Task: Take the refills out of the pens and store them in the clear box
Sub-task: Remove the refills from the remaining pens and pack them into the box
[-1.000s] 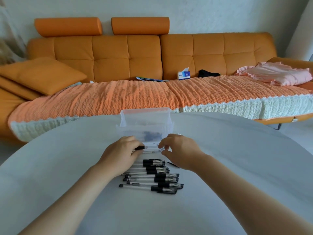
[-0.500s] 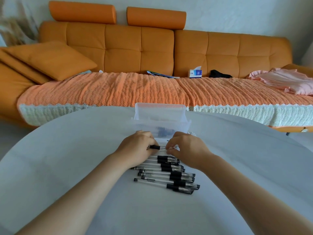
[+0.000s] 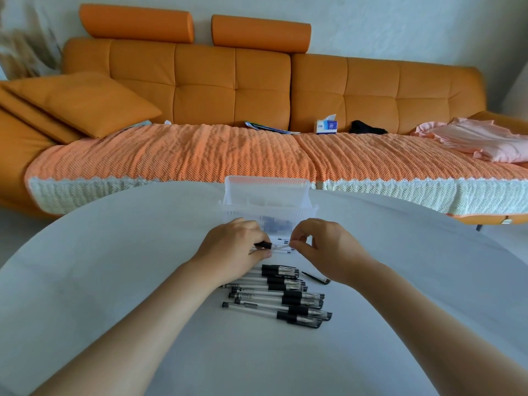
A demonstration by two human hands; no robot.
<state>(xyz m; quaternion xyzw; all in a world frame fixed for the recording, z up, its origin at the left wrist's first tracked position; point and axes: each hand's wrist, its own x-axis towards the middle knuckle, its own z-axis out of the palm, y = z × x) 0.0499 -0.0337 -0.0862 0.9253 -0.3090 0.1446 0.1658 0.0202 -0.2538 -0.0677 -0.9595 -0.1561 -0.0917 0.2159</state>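
My left hand grips one clear pen by its black end, just in front of the clear box. My right hand pinches the other, pale end of the same pen between thumb and fingers. Dark pieces show blurred through the box's front wall. A pile of several clear pens with black caps lies on the white table below both hands. One loose black part lies beside my right wrist.
A few thin pale parts lie on the table between the hands and the box. Behind the table stands an orange sofa with a tissue box, papers, a dark item and pink cloth on it.
Both hands have stayed together on the pen in front of the box, and a little more of the pen shows between them now. The camera has tilted, so the scene sits differently in view.
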